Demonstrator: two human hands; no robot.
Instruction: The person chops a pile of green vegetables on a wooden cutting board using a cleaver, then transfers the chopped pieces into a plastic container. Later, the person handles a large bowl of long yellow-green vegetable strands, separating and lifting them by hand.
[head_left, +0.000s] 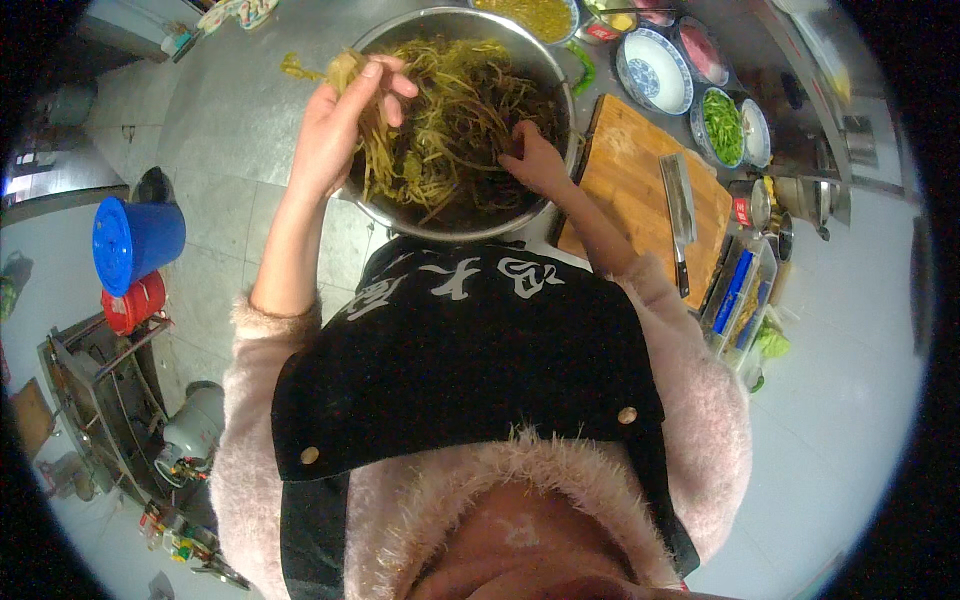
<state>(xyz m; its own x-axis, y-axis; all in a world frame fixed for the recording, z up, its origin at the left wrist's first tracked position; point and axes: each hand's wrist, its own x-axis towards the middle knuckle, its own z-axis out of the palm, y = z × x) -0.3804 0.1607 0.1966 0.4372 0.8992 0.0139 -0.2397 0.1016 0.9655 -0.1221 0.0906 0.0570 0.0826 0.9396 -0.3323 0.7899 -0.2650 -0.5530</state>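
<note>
A large steel basin (564, 97) stands before me, filled with long, limp, yellow-green leafy stems (450, 112) that look like pickled or soaked greens. My left hand (352, 105) is raised at the basin's left side and grips a bundle of stems (373, 154) that hangs down into the basin; a leaf end sticks out to its left. Low over the right part of the heap, my right hand (536, 159) has its fingers bent among darker stems. Whether they pinch any is hidden.
Right of the basin lies a wooden cutting board (626, 172) with a cleaver (678, 202) on it. Beyond are an empty patterned bowl (656, 71), a bowl of chopped greens (721, 127) and a green pepper (581, 67). A blue bucket (154, 234) and gas cylinder (199, 427) are left.
</note>
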